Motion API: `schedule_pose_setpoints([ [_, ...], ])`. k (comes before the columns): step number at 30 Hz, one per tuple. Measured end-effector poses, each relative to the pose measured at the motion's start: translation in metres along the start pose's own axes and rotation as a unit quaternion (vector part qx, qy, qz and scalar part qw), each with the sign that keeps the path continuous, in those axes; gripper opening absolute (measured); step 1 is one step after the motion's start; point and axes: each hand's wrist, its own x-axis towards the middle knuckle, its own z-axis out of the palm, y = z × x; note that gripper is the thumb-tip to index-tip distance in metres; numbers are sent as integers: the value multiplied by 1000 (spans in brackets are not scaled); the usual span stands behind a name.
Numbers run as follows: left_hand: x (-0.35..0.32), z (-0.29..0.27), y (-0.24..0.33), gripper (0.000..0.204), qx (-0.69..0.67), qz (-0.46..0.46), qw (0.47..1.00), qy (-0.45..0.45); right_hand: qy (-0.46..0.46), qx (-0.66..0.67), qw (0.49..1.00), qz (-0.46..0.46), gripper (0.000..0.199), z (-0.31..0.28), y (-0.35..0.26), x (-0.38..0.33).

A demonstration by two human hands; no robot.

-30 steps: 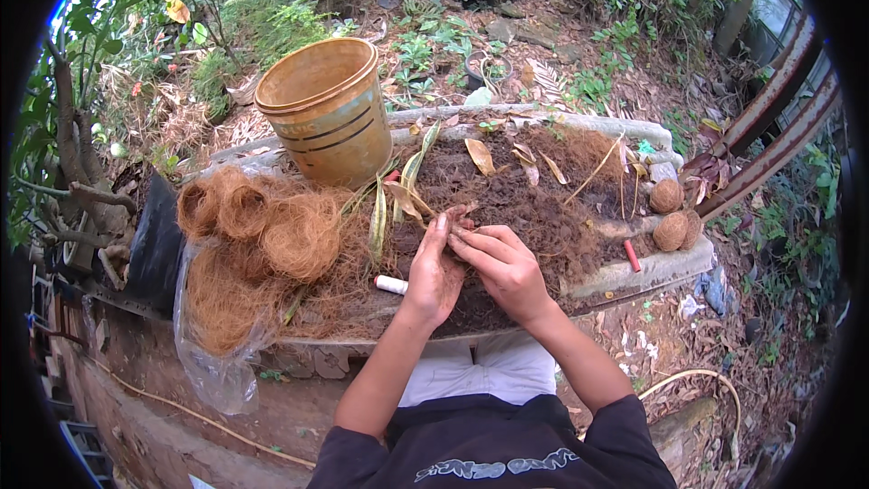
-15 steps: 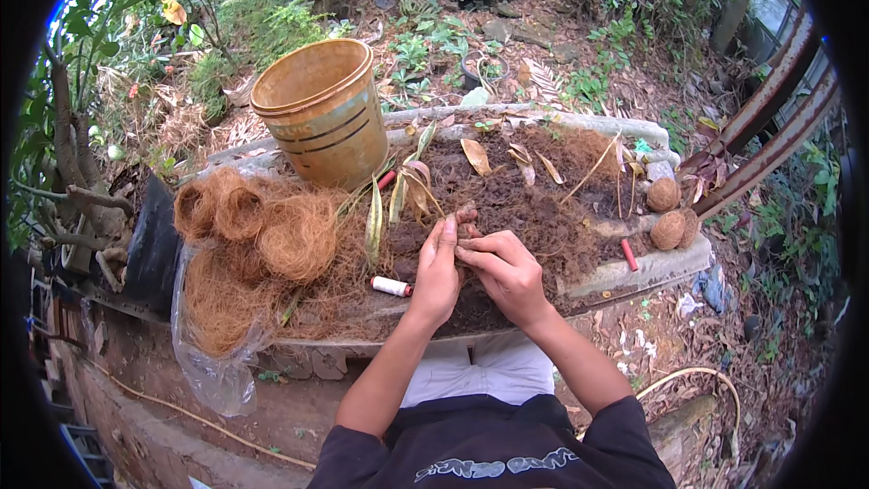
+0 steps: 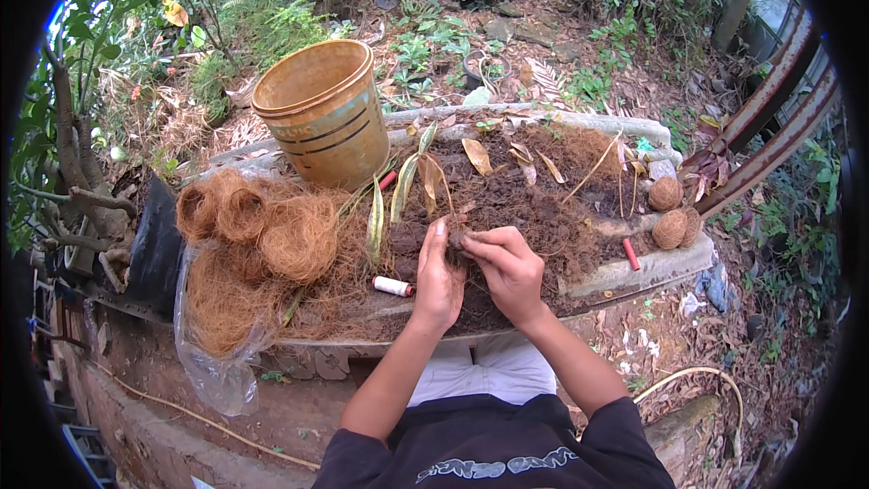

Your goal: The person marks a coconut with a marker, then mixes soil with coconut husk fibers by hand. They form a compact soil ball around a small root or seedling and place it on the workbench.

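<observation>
Over the soil at the middle of the slab, my left hand (image 3: 440,279) and my right hand (image 3: 507,273) come together around a small dark soil clump (image 3: 456,240). The left fingers cup its side, thumb upward, while the right fingertips pinch it from the right. A thin brown stem (image 3: 447,190) with withered leaves (image 3: 429,183) rises just beyond the clump; whether it joins the clump is hidden by my fingers. Left of my left hand lies a white thread spool (image 3: 392,286) with red ends. Variegated green-yellow leaves (image 3: 375,226) stand in the fibre nearby.
A brown plastic bucket (image 3: 330,127) stands at the back left. Coconut fibre nests (image 3: 297,237) heap up at left on a clear plastic sheet (image 3: 217,371). Toward the right lie a red tube (image 3: 631,254) and fibre-wrapped balls (image 3: 670,229). Rusty metal bars (image 3: 769,145) slant beyond the right end.
The withered leaves and stem now stand more upright and apart from my left thumb. A dark soil clump shows between my hands, where a reddish-brown lump stuck out before.
</observation>
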Motion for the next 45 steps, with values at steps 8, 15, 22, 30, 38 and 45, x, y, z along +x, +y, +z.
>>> schedule_pose_setpoints([
  [8, 4, -15, 2, 38, 118, -12, 993, -24, -90, 3, 996, -10, 31, -19, -7, 11],
  [15, -3, 5, 8, 35, 250, 28, 968, -7, -47, -77, 995, -52, 31, -14, -11, 8],
  [22, -4, -11, 8, 33, 206, -47, 977, -5, -47, 8, 998, 31, 23, -11, -12, 2],
  [30, 2, -8, 24, 35, 123, -52, 991, -31, -57, 147, 949, 275, 21, -30, -7, 8],
  [38, 3, -8, 7, 39, 105, -46, 990, -82, -16, 85, 986, 140, 16, -17, -19, 11],
  [45, -2, -7, -4, 38, 35, -73, 997, -8, -6, -41, 997, 62, 14, -1, -16, -1],
])
